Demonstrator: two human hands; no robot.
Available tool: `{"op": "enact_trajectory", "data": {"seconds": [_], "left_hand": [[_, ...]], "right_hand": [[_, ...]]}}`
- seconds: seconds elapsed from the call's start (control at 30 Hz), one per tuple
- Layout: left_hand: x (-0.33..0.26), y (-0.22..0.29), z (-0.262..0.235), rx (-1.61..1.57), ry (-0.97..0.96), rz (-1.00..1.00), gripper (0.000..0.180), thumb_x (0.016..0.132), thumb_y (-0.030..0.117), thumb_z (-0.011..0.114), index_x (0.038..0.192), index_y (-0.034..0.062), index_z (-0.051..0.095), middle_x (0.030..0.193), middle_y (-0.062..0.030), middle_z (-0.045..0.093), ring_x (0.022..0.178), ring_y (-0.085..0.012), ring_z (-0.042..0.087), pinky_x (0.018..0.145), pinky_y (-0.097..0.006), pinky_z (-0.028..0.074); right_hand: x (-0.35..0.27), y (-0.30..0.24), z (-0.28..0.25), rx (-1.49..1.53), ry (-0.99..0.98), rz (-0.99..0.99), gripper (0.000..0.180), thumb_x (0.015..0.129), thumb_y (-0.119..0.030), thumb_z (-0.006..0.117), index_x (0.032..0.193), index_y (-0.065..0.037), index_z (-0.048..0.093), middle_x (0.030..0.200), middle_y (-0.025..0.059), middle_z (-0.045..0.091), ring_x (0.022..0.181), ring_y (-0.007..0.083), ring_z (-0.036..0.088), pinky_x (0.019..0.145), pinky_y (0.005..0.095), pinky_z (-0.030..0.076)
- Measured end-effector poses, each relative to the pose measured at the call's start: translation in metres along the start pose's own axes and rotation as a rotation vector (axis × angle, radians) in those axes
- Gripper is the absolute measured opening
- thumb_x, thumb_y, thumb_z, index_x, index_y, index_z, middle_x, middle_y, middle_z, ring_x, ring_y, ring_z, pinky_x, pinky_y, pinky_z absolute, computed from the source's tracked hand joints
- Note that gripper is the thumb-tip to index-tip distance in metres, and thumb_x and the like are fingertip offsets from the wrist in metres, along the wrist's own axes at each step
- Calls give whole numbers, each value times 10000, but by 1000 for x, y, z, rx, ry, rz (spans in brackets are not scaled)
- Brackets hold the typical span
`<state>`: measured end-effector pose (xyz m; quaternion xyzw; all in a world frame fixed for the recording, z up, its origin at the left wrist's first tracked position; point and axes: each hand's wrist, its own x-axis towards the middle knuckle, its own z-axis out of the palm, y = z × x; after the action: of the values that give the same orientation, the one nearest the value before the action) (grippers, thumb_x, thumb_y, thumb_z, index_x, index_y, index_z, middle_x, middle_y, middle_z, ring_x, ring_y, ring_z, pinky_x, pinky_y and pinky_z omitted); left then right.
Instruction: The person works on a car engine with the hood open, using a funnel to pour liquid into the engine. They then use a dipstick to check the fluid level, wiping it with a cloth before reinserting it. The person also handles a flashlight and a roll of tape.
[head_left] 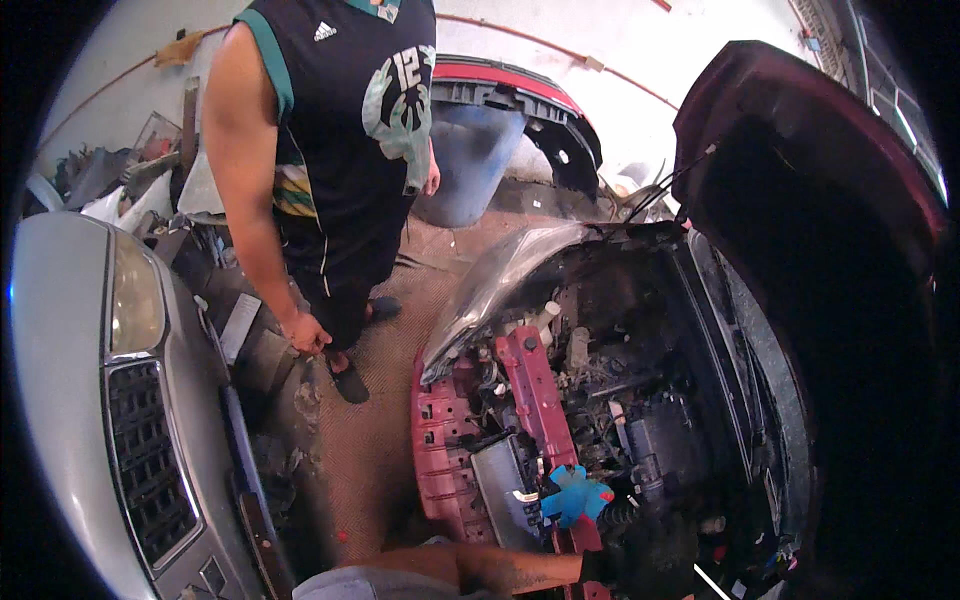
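- Left forearm [510,568]: reaches rightward, low over the front of the engine bay [640,385].
- Left grip: beyond a dark cuff [593,567], lost in shadow; I cannot tell whether it is open, closed or holding anything.
- Blue lobed piece [575,497]: just beyond the cuff, at the red crossbar [540,390]; lobes splay several ways, long axis unclear.
- Crossbar: long axis runs toward the forearm, slightly rightward.

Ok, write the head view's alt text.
A bare forearm reaches over the open engine bay of a dark-red car, its hand lost in shadow, near a blue irregular piece. A person in a black, green-trimmed sleeveless jersey stands beyond, a silver car at left.
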<state>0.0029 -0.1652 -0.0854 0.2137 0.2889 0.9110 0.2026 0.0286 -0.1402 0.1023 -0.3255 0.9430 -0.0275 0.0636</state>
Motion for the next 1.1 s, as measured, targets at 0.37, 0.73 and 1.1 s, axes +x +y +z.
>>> {"op": "enact_trajectory", "data": {"seconds": [0.37,0.73,1.1], "left_hand": [[-2,-13,10,-2,-17,-48,355,1050,287,496,1170,-20,627,983,-90,715,872,-153,668,751,-318,554],[-37,-19,5,787,-157,79,413,962,236,656,1299,29,537,1184,-125,637,1075,-227,609,916,-390,491],[-43,-12,-174,1951,-111,218,539,877,425,664,1269,64,589,1306,-196,587,1239,-364,529,1028,-530,380]], "right_hand": [[-39,39,1,130,106,164,353,896,-196,633,1214,-44,640,1201,171,634,1092,346,593,934,457,469],[-193,48,74,141,441,576,252,973,-153,576,1167,-19,664,1030,160,692,953,261,656,876,375,506],[-271,8,145,741,382,1147,297,987,-209,538,1167,10,627,897,219,682,818,321,677,721,423,506]]}}
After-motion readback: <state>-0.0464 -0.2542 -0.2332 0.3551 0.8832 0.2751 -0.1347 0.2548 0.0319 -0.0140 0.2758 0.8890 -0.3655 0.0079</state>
